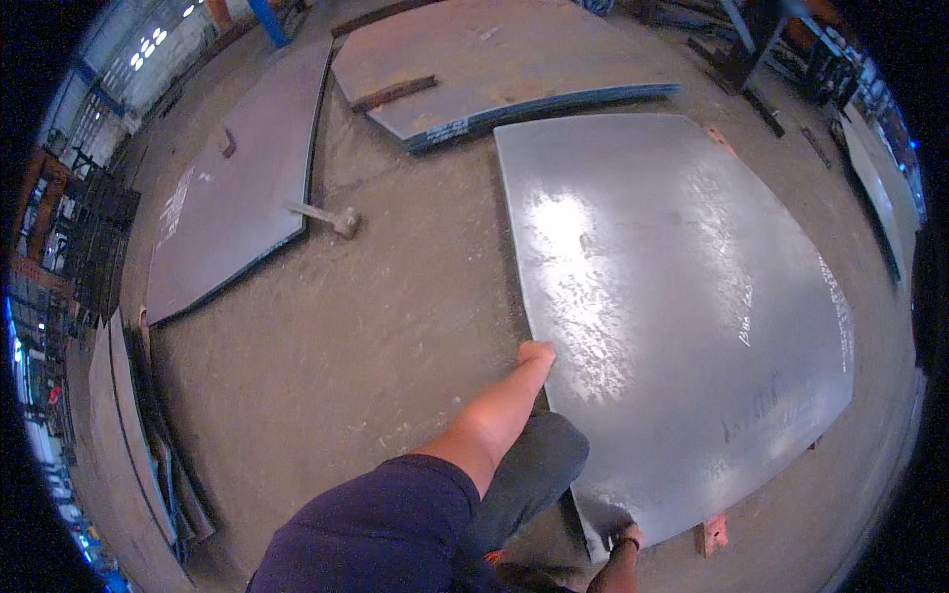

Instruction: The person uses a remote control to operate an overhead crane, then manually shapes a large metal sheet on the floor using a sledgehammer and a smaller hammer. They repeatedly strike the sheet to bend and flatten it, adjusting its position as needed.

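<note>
A large grey steel plate lies to my right, shiny with glare and dark blotches, with pale handwriting on it. My left hand is closed over the plate's left edge, about halfway along it. Bent down low, my right hand is at the plate's near corner, a dark band round the wrist. Its fingers look closed, and a small pale spot shows by them; what they hold is too small to make out. A dark shadow lies on the plate beside that hand.
A hammer rests with its handle on a brownish plate at the left. Behind lies a stack of rusty plates with a rusty bar on it. An orange-red support juts from under the near edge. More sheets lie far left.
</note>
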Tool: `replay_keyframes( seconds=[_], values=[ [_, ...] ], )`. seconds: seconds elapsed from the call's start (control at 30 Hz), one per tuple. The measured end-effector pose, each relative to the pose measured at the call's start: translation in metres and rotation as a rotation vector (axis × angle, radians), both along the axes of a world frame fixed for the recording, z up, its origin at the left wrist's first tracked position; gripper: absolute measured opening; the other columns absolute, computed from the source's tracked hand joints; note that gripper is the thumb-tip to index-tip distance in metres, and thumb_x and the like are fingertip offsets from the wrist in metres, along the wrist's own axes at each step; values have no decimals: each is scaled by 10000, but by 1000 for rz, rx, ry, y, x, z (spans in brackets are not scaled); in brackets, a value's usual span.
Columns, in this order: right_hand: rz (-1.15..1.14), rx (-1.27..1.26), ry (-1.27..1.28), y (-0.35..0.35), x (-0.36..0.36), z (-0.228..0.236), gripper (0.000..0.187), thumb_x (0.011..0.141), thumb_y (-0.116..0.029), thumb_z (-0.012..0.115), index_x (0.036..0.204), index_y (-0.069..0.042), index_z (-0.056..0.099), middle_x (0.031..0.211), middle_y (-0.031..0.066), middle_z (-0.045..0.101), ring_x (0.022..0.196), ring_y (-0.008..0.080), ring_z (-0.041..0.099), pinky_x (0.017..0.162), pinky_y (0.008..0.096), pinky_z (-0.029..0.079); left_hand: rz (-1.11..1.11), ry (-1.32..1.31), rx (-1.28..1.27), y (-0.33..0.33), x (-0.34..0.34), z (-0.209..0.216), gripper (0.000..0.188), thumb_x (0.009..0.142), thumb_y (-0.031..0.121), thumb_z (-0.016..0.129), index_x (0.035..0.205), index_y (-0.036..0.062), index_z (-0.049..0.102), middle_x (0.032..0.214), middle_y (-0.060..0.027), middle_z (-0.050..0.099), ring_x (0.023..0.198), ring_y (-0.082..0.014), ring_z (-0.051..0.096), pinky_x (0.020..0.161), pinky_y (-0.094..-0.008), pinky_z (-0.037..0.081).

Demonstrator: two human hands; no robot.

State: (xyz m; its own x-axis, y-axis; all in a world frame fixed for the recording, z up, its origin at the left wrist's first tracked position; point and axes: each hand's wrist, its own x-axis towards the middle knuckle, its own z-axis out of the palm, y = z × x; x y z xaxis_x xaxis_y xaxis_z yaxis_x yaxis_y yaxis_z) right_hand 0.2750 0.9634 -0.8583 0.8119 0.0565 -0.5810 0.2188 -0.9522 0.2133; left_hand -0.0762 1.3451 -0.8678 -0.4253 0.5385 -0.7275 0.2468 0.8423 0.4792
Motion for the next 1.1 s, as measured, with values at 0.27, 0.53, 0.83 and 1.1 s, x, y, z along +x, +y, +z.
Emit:
replay_keyframes(
  seconds=[0.27, 0.53, 0.83, 1.1],
  values=[
    [464, 196, 165, 133, -80, 60, 979, 726, -518, 721, 1469, -70, 268, 1392, 294, 401, 1283, 416, 408, 1060, 439, 363, -42, 83, 82, 5, 14, -7, 546, 721, 311, 748, 1147, 5, 596, 1049, -214, 663, 1004, -371, 635, 876, -416, 505],
    [678, 0, 392, 180, -88, 91, 1138, 680, -559, 743, 1498, -62, 128, 1455, 316, 285, 1368, 398, 298, 1112, 407, 301, 13, -22, 211, 60, 2, -2, 853, 715, 189, 738, 1421, -14, 304, 1262, -268, 534, 1172, -387, 533, 1003, -419, 425],
    [706, -16, 377, 171, -120, 73, 1237, 658, -490, 777, 1495, -62, -26, 1437, 434, 120, 1356, 469, 269, 1110, 418, 300, 21, -67, 469, 199, -98, -41, 683, 835, 372, 668, 1419, 156, 387, 1235, -158, 603, 1164, -372, 545, 1015, -526, 363],
    [492, 395, 202, 134, -117, 56, 948, 754, -415, 725, 1468, -30, 234, 1452, 358, 239, 1329, 465, 316, 1075, 460, 331, 107, 179, 460, 196, -28, -10, 654, 901, 489, 539, 1384, 64, 422, 1307, -226, 526, 1195, -385, 517, 1024, -490, 376]
  ],
)
